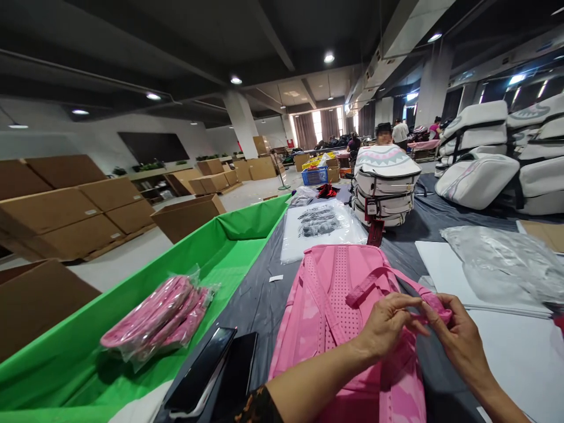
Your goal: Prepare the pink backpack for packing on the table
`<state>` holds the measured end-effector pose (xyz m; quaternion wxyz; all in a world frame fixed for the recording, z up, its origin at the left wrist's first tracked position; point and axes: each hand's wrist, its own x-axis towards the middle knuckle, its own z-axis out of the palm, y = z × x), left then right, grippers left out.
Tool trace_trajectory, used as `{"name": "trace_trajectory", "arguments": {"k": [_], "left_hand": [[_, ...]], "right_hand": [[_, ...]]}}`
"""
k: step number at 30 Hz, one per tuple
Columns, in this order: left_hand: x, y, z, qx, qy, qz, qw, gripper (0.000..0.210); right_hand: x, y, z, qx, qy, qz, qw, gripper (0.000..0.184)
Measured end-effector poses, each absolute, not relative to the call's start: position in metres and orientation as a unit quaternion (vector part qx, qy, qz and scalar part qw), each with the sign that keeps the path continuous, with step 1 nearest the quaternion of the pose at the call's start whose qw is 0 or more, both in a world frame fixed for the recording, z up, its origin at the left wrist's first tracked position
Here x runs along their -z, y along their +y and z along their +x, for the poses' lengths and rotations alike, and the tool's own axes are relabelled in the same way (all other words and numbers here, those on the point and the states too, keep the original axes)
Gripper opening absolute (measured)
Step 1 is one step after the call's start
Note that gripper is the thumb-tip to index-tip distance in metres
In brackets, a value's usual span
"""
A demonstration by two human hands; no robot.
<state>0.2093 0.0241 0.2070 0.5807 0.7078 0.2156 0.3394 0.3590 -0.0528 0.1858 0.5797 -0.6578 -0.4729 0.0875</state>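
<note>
A pink backpack [341, 294] lies on the dark-covered table with its padded back and straps facing up. Above its right side, my left hand [390, 326] pinches a pink strap [409, 281] that loops up from the pack. My right hand [458, 332] is closed on a rolled or folded part of the same strap, close against the left fingertips. Both hands meet at the pack's right edge. What lies exactly between the fingers is partly hidden.
At left, a green fabric bin [238, 258] holds a plastic-wrapped pink bundle [158, 320]. Phones [202, 370] lie by its edge. Ahead are printed plastic bags [324, 226] and stacked white backpacks [383, 182]. White sheets [515, 346] and clear plastic [502, 258] lie right. People work farther back.
</note>
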Motion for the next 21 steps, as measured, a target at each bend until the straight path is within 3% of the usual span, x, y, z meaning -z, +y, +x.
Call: {"name": "trace_trajectory", "arguments": {"k": [4,6,9,13,16,21], "left_hand": [[-0.205,0.046,0.213,-0.382,0.185,0.880,0.214,0.053],[-0.206,0.063,0.220,-0.320,0.173,0.922,0.133,0.050],[-0.206,0.091,0.236,-0.218,0.205,0.931,0.210,0.035],[-0.204,0.113,0.246,-0.230,0.239,0.884,0.329,0.028],[-0.205,0.114,0.236,-0.270,0.236,0.847,0.393,0.024],[-0.209,0.083,0.205,-0.270,0.272,0.758,0.527,0.033]], "right_hand": [[-0.187,-0.067,0.344,-0.078,-0.486,-0.669,0.557,0.052],[-0.181,-0.074,0.332,-0.077,-0.505,-0.658,0.553,0.045],[-0.169,-0.083,0.325,-0.109,-0.499,-0.660,0.551,0.042],[-0.178,-0.087,0.355,-0.192,-0.439,-0.650,0.590,0.054],[-0.219,-0.080,0.390,-0.241,-0.464,-0.612,0.593,0.065],[-0.292,-0.010,0.419,-0.204,-0.570,-0.567,0.559,0.054]]}}
